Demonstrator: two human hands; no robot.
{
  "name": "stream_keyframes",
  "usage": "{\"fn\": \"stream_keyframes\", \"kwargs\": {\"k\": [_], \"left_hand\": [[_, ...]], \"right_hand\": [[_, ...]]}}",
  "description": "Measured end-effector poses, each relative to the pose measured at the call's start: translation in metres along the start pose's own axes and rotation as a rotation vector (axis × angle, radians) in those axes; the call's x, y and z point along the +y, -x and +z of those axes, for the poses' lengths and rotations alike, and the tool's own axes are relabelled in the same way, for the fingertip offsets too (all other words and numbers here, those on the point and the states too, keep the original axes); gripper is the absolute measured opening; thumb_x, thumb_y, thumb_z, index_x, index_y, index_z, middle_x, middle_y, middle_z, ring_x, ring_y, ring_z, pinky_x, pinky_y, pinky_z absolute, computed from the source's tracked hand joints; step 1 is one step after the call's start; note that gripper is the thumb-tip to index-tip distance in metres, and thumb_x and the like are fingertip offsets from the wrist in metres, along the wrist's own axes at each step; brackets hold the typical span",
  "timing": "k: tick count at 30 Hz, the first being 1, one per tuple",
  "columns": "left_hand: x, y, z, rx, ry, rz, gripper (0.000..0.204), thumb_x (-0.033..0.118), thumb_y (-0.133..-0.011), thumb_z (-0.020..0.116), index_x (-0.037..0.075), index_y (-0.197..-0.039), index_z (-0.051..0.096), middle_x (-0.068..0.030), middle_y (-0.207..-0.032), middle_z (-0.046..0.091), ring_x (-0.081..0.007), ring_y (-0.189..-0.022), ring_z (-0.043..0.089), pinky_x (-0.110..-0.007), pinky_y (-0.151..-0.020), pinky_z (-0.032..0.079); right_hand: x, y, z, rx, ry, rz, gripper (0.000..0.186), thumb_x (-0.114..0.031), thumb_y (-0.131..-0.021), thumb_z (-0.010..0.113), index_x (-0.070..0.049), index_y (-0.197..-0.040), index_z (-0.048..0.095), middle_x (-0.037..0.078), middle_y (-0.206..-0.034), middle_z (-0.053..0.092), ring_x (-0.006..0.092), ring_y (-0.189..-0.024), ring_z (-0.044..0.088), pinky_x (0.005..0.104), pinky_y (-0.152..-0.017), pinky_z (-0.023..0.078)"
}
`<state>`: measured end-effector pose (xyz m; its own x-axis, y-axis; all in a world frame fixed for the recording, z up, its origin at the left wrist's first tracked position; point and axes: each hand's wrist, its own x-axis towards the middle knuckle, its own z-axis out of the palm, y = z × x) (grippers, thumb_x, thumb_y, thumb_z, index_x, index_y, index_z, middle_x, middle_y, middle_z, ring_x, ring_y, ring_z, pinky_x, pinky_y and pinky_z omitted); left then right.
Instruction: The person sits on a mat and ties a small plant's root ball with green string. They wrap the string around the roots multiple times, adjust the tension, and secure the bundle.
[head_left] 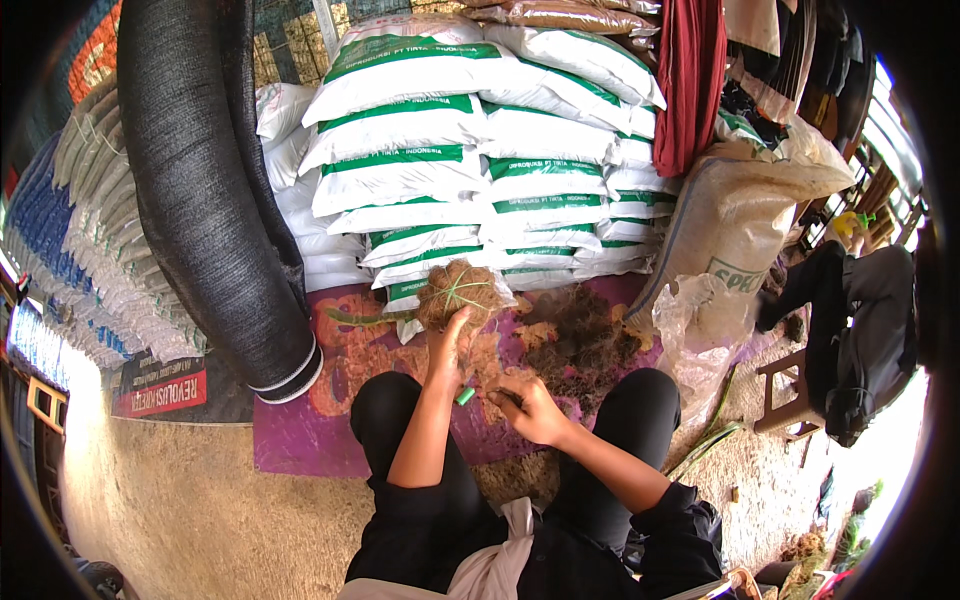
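Observation:
My left hand (452, 335) is raised in front of the stacked sacks and grips a round brown fibre ball (459, 292) from below. Green string is wrapped around the ball and crosses on its face. A long green leaf (368, 319) points left from beside the ball. Lower and to the right, my right hand (535, 412) is closed, its fingertips pointing left; what they pinch is too small to make out. A small green cylinder (465, 396) shows between my left wrist and the right fingertips. Whether it is attached to anything cannot be seen.
Dark loose fibre (580, 340) lies on a purple sheet (300, 440) before me. White and green sacks (410, 140) are stacked behind. A black mesh roll (190, 180) leans at the left. At the right stand a big woven sack (710, 240) and a seated person (850, 320).

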<state>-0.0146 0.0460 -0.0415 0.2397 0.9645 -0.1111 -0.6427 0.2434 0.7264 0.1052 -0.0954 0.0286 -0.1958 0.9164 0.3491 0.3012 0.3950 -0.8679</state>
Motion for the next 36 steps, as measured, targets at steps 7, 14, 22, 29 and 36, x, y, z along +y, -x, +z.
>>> {"fn": "stream_keyframes", "kwargs": {"k": [7,14,22,29,36], "left_hand": [[-0.002,0.0,-0.009,0.014,-0.116,0.019,0.049,0.018,-0.078,0.062,-0.001,-0.118,0.043,-0.0115,-0.112,0.053,-0.0227,-0.1,0.056,-0.034,-0.088,0.046],[0.003,0.01,0.005,0.048,-0.13,0.006,0.062,0.034,-0.08,0.065,0.009,-0.128,0.035,-0.006,-0.124,0.043,-0.0201,-0.112,0.045,-0.044,-0.089,0.041],[0.012,0.033,0.028,-0.037,-0.313,-0.016,0.056,0.029,-0.081,0.065,0.004,-0.124,0.038,-0.0071,-0.111,0.051,-0.0183,-0.098,0.054,-0.032,-0.077,0.048],[-0.001,0.029,0.024,-0.155,-0.211,0.081,0.059,0.022,-0.076,0.072,0.002,-0.122,0.04,-0.0075,-0.11,0.052,-0.018,-0.098,0.053,-0.032,-0.081,0.045],[0.009,0.037,0.033,-0.242,-0.249,0.093,0.065,0.021,-0.071,0.075,0.002,-0.123,0.039,-0.0073,-0.113,0.051,-0.0194,-0.104,0.05,-0.034,-0.086,0.043]], "right_hand": [[-0.005,0.004,-0.001,-0.019,0.014,0.041,0.014,0.004,-0.078,0.052,0.001,-0.091,0.057,0.018,-0.075,0.058,0.0304,-0.068,0.059,0.0341,-0.06,0.045],[-0.015,0.0,-0.003,0.006,0.01,-0.056,0.013,0.003,-0.077,0.054,0.001,-0.09,0.057,0.018,-0.071,0.057,0.0288,-0.064,0.057,0.0339,-0.057,0.043],[-0.016,-0.012,-0.007,-0.066,-0.077,0.022,0.015,0.004,-0.077,0.053,0.002,-0.09,0.058,0.014,-0.073,0.06,0.0197,-0.065,0.057,0.0302,-0.059,0.045],[-0.053,-0.048,-0.059,-0.092,-0.267,0.165,0.01,-0.002,-0.081,0.054,0.002,-0.089,0.06,0.001,-0.073,0.059,0.0032,-0.061,0.047,0.0195,-0.053,0.038],[-0.058,-0.077,-0.095,-0.093,0.013,0.07,0.011,-0.004,-0.075,0.056,0.002,-0.082,0.061,0.01,-0.07,0.062,0.0124,-0.066,0.055,0.028,-0.063,0.044]]}}
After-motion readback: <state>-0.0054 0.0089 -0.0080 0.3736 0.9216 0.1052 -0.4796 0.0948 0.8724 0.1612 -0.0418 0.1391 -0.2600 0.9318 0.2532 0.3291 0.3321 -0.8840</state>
